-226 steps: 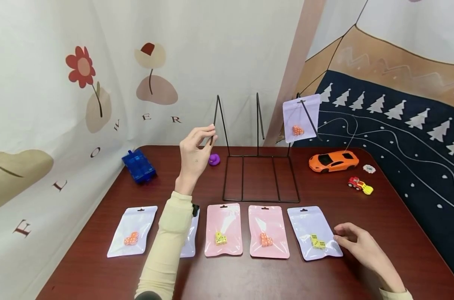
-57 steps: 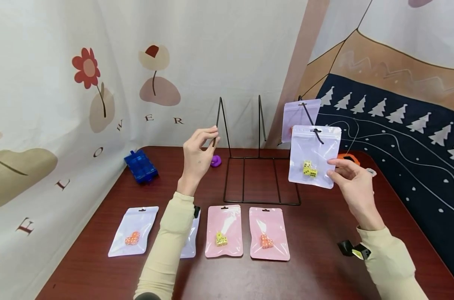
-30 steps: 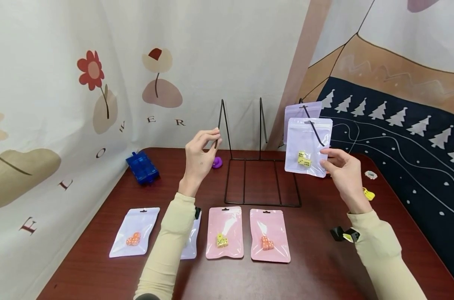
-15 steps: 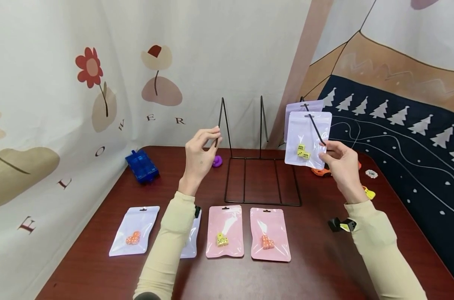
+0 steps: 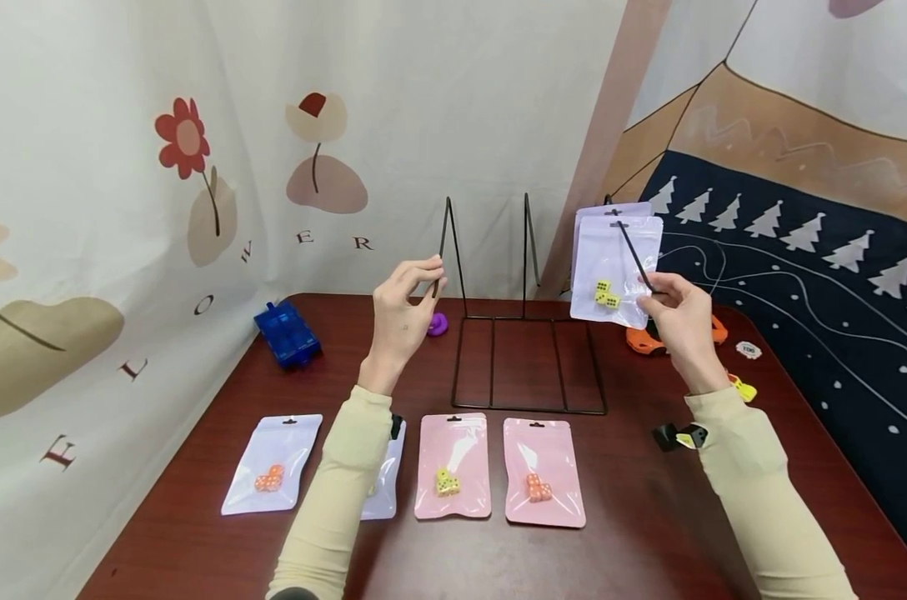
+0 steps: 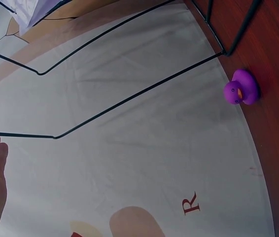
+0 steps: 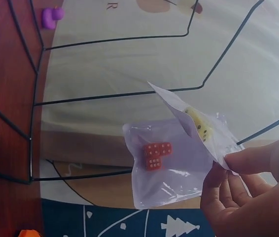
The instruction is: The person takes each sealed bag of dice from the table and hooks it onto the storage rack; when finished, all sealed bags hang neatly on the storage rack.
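Observation:
My left hand (image 5: 404,321) pinches the tip of the left prong of a black wire rack (image 5: 530,410). At the right prong, my right hand (image 5: 682,329) pinches the lower right edge of a lilac zip bag (image 5: 592,254) holding yellow dice (image 5: 606,294). The prong passes through that bag's hang hole. Close behind it hangs another lilac bag (image 7: 179,168), whose orange-red dice (image 7: 153,154) show in the right wrist view. On the table lie a pink bag with yellow dice (image 5: 453,442), a pink bag with orange dice (image 5: 543,454) and a pale bag with orange dice (image 5: 273,442).
One more pale bag (image 5: 384,492) is partly hidden by my left forearm. Around the rack are a blue plastic box (image 5: 287,333), a purple rubber duck (image 6: 243,88), an orange toy car (image 5: 644,340), a white chip (image 5: 749,350) and a yellow toy part (image 5: 742,387).
My right hand has lifted the lilac bag with yellow dice off the table onto the right prong, then moved it back along the prong toward the other bag. The left hand keeps its hold.

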Action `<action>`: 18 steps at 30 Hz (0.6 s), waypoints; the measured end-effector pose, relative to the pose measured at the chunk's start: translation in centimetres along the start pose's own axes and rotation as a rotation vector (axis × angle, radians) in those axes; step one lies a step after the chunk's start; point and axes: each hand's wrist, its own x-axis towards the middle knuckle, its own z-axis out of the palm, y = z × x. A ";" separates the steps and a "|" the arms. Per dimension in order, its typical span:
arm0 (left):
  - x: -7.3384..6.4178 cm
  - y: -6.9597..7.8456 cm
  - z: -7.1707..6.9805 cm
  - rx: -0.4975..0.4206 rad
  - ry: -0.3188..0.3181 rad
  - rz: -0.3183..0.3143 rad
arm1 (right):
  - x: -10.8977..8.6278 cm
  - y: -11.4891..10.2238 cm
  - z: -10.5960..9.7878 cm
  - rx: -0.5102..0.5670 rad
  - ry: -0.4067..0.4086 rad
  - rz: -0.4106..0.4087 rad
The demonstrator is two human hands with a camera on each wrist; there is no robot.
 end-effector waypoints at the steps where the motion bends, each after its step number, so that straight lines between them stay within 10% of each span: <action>1: -0.2 -0.4 0.1 -0.001 -0.001 -0.004 | 0.1 0.0 0.0 -0.004 0.004 0.003; 9: -0.8 -1.4 0.3 0.008 -0.017 -0.033 | 0.7 0.1 0.5 0.025 0.040 0.012; 18: 0.3 1.1 -0.1 0.042 -0.005 0.015 | 1.0 0.3 1.0 0.096 0.050 0.005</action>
